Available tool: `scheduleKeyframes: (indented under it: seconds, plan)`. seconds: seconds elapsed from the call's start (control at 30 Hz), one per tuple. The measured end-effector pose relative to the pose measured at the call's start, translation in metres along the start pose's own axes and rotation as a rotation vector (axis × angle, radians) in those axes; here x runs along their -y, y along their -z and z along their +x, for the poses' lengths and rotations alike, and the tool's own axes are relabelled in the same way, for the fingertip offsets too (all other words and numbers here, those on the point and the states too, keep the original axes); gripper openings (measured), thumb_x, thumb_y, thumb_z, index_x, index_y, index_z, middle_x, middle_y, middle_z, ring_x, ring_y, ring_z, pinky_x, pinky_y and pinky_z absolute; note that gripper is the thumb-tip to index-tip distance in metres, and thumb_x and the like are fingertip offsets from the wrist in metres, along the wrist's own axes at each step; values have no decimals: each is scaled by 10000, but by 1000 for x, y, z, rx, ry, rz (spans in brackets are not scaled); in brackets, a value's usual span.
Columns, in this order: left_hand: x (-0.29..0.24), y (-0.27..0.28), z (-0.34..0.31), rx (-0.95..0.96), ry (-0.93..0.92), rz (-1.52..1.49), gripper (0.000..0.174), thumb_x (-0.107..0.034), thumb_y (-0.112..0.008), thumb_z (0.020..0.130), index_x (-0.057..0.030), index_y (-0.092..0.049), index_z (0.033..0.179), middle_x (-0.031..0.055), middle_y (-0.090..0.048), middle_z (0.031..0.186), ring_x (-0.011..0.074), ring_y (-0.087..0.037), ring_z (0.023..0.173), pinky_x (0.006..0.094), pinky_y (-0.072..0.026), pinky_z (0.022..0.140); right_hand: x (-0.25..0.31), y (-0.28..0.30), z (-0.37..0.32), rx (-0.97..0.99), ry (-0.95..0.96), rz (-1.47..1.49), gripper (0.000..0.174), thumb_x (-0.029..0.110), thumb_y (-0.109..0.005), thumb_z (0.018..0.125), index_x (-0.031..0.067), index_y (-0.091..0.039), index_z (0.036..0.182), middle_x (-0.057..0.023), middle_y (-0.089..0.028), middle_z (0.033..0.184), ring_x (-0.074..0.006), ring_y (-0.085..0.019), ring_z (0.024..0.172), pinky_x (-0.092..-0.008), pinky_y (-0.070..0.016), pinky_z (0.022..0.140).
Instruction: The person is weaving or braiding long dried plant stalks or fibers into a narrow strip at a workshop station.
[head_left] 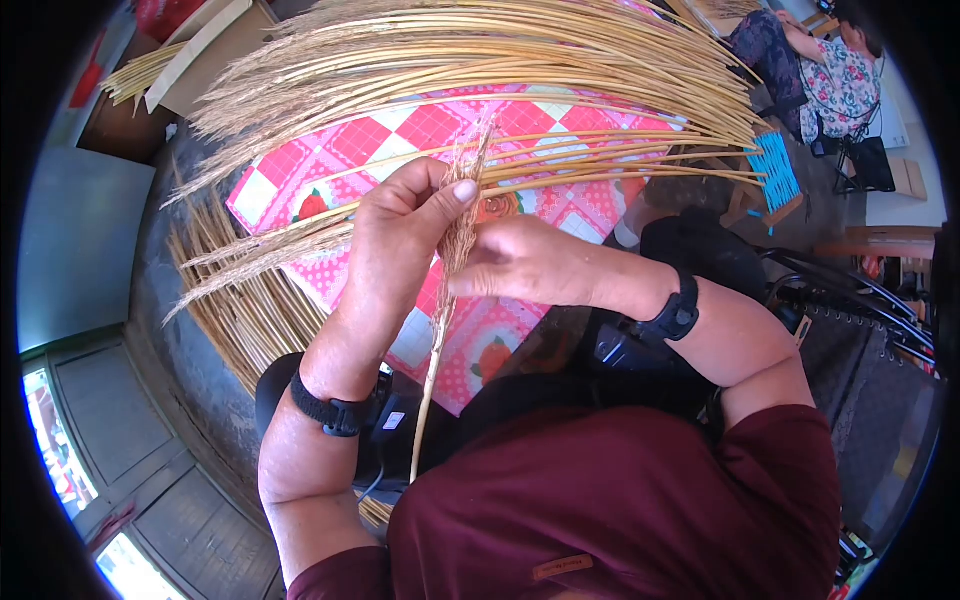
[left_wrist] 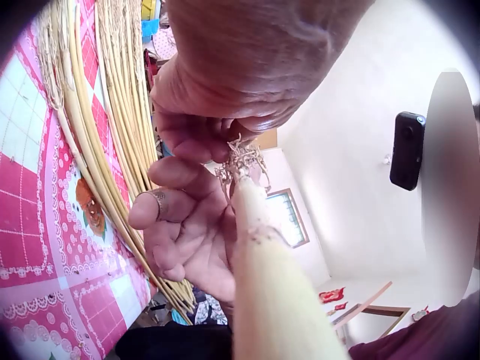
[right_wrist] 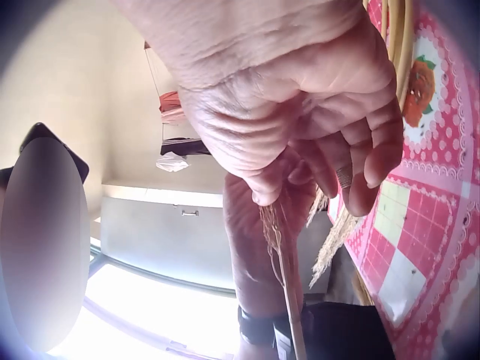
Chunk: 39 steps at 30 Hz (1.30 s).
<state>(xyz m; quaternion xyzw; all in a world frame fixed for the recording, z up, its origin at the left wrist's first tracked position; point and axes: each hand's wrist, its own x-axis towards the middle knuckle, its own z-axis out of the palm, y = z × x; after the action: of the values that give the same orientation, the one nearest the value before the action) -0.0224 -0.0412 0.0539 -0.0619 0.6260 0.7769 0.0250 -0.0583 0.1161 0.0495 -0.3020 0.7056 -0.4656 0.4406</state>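
A single dry reed [head_left: 430,385] with a feathery plume [head_left: 460,240] stands upright before the chest, its stalk running down toward the lap. My left hand [head_left: 405,215] pinches the plume near its top, thumb along the front. Lower down, my right hand [head_left: 520,262] has its thumb and forefinger closed on the plume's base; its other fingers are loosely bent, one wearing a ring [left_wrist: 160,202]. From the left wrist view, the pale stalk [left_wrist: 274,292] comes close to the camera. In the right wrist view, the thumb presses on thin strands [right_wrist: 270,225].
More plumed reeds [head_left: 480,55] lie across a pink checked tablecloth [head_left: 365,140], their stalk ends by a blue woven stool [head_left: 775,175] on the right. Further reeds [head_left: 245,310] lean at the table's left. Another person [head_left: 835,85] sits at the back right.
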Motion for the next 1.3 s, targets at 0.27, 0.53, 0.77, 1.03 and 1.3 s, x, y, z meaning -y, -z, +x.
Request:
scheduleKeyframes:
  seconds: [0.27,0.53,0.77,1.03,1.3]
  plan:
    - [-2,12,10,-41,39,133,151,-161,-602,883,-45,-582,789,-49,-516,600,15,-412,495,190,-313,424,8,-29,5,286,-208,259,311,311,-607,870,15,-624,962,-52,-636,816,-119,-612,736,-256,-484,618]
    - [-1,18,11,-57,44,124,139,-204,-584,894,-88,-609,823,-83,-494,617,5,-379,526,182,-277,477,-8,-49,12,246,-137,368,273,261,-545,913,0,-608,957,-58,-652,860,-138,-643,722,-247,-504,579]
    - [-4,15,10,0,55,149,177,-223,-549,914,-52,-595,911,-30,-560,664,27,-447,550,180,-341,500,-3,-47,14,239,-135,431,251,244,-536,921,5,-587,984,-86,-652,889,-146,-654,697,-251,-523,545]
    - [-4,19,10,56,16,196,338,-307,-514,925,-39,-516,1132,87,-629,905,151,-615,803,273,-485,682,3,-35,14,59,-98,539,236,209,-522,926,-12,-559,999,-115,-649,857,-179,-661,651,-245,-528,507]
    - [-2,19,7,126,10,162,415,-378,-494,926,-49,-502,1178,91,-616,953,156,-607,840,295,-495,739,12,3,15,-344,140,548,323,320,-462,948,21,-538,1041,-91,-650,869,-137,-646,692,-238,-523,593]
